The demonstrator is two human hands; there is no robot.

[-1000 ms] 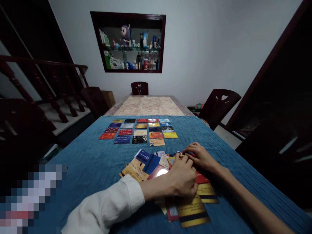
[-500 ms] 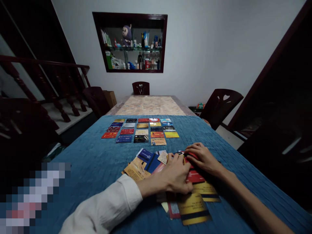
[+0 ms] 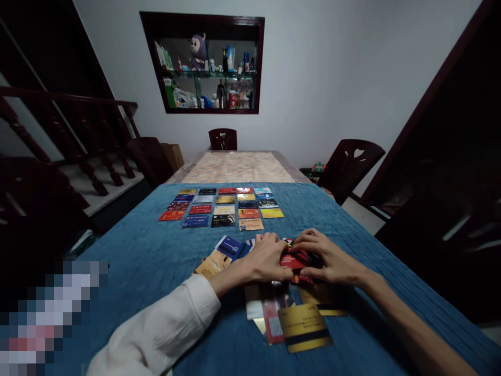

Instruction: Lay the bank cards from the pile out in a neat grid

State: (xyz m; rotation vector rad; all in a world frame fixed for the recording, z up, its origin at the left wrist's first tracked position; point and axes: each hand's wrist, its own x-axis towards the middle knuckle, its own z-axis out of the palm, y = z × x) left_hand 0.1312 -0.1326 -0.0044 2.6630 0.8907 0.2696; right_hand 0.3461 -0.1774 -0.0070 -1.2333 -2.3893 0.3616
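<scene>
A red card [image 3: 294, 260] lies on top of a small group of cards between my two hands. My left hand [image 3: 268, 257] is curled at its left edge, fingers at the far side and thumb near. From the right, my right hand [image 3: 329, 261] curves round the same group, thumb and fingers bent about it. Nearer me lie a gold card with a dark stripe [image 3: 306, 327], a red-edged card [image 3: 271, 313] and another gold card [image 3: 324, 300]. Left of my left hand are blue cards [image 3: 230, 246] and a yellow-orange card [image 3: 213, 262], partly overlapping. My palms hide some cards.
Several cards lie face up in rows farther off, among them a black card [image 3: 223, 220] and a yellow card [image 3: 272, 213]. A blue cloth [image 3: 136, 266] covers the table's near part. Chairs [image 3: 352, 167] stand around it. A wall shelf [image 3: 211, 74] holds a plush toy and bottles.
My hands have drawn in around the red card, which shifted left and upward from the loose pile. The gold cards below are more exposed. The whole view has tilted slightly.
</scene>
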